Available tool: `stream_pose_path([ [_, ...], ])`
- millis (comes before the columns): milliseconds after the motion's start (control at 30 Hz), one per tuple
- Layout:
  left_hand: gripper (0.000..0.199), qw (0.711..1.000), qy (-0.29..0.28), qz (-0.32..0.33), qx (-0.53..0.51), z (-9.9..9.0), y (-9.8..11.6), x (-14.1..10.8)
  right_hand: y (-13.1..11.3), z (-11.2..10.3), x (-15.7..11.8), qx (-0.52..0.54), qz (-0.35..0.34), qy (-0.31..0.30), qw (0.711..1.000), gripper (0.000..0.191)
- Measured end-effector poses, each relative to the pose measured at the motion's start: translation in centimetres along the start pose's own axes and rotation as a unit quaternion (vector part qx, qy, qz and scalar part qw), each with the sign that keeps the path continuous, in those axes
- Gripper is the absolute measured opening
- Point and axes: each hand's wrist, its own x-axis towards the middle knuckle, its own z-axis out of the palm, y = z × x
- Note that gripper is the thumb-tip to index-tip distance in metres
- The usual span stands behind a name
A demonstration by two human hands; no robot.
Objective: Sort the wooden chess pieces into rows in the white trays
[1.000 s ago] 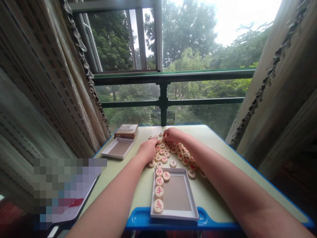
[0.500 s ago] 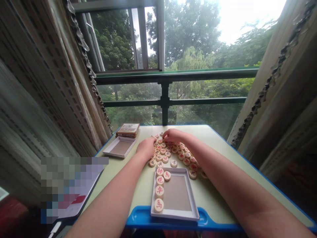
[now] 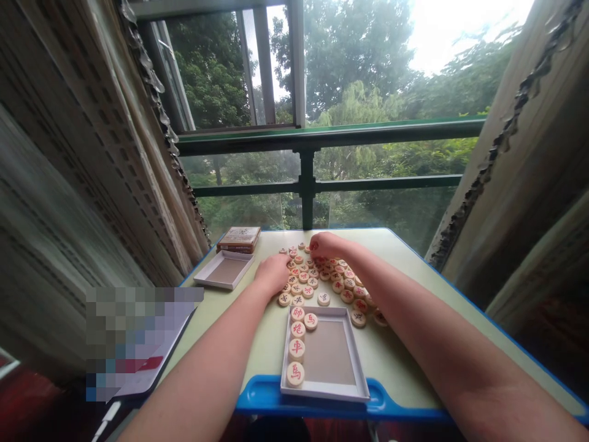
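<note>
Several round wooden xiangqi pieces (image 3: 308, 291) with red or black characters lie spread over the middle of the table. My left hand (image 3: 273, 272) rests at the left edge of the spread, its fingertips against the pieces and mostly hidden. At the far side, my right hand (image 3: 326, 245) has its fingers bent together over pieces; what they hold, if anything, is hidden. Nearer me, a white open tray (image 3: 361, 362) has a column of red pieces (image 3: 297, 350) along its left side, and one more red piece (image 3: 311, 321) beside the column's top.
Another open tray (image 3: 234, 279) stands at the back left, in front of a flat box (image 3: 242, 237). A tablet-like device (image 3: 151, 368) lies at the table's left edge. A blue rim (image 3: 409, 412) borders the table (image 3: 400, 380). Window and railing stand beyond.
My right hand has shifted slightly right at the far side of the pieces, and a few far pieces have moved. My left hand stays nearly in place. The view has tilted slightly.
</note>
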Motion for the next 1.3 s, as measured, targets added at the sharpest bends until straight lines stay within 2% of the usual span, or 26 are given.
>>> stream_pose_path([
  [133, 0.043, 1.0, 0.008, -0.009, -0.013, 0.0, -0.1, 0.1, 0.2, -0.5, 0.0, 0.03, -0.012, 0.012, 0.999, 0.026],
  [300, 0.041, 1.0, 0.013, -0.01, -0.019, 0.3, -0.6, 0.5, -0.8, -2.2, -0.8, 0.145, -0.054, -0.051, 0.987, 0.026],
  [467, 0.039, 1.0, 0.007, 0.004, -0.002, 0.3, -0.6, 0.6, -3.4, -4.6, -4.0, 0.146, -0.133, -0.058, 0.979, 0.015],
  [533, 0.038, 1.0, -0.001, 0.001, 0.009, 0.2, -0.5, 0.5, -4.5, -4.9, -6.0, 0.142, -0.162, -0.025, 0.976, 0.015],
  [667, 0.036, 1.0, -0.006, 0.002, 0.009, -0.1, -0.3, 0.3, -5.2, -3.7, -10.0, 0.12, -0.175, 0.038, 0.976, 0.016],
  [800, 0.038, 1.0, -0.011, -0.006, 0.01, 0.0, -0.3, 0.3, -3.8, -1.0, -12.1, 0.236, -0.161, 0.059, 0.957, 0.019],
  [900, 0.04, 1.0, -0.006, -0.013, 0.003, 0.2, -0.4, 0.4, -2.2, 0.9, -12.4, 0.375, -0.147, 0.039, 0.914, 0.019],
  [1067, 0.04, 1.0, 0.007, -0.016, -0.01, 0.5, -0.8, 0.5, -0.6, 2.5, -11.7, 0.448, -0.099, 0.027, 0.888, 0.023],
  [1200, 0.04, 1.0, 0.016, -0.009, -0.013, 0.3, -0.8, 0.3, -0.5, 3.0, -11.4, 0.454, -0.087, 0.018, 0.886, 0.028],
  [1300, 0.041, 0.999, 0.035, -0.008, -0.017, 0.0, -0.8, 0.1, -1.0, 2.9, -11.9, 0.409, -0.119, -0.024, 0.905, 0.03],
])
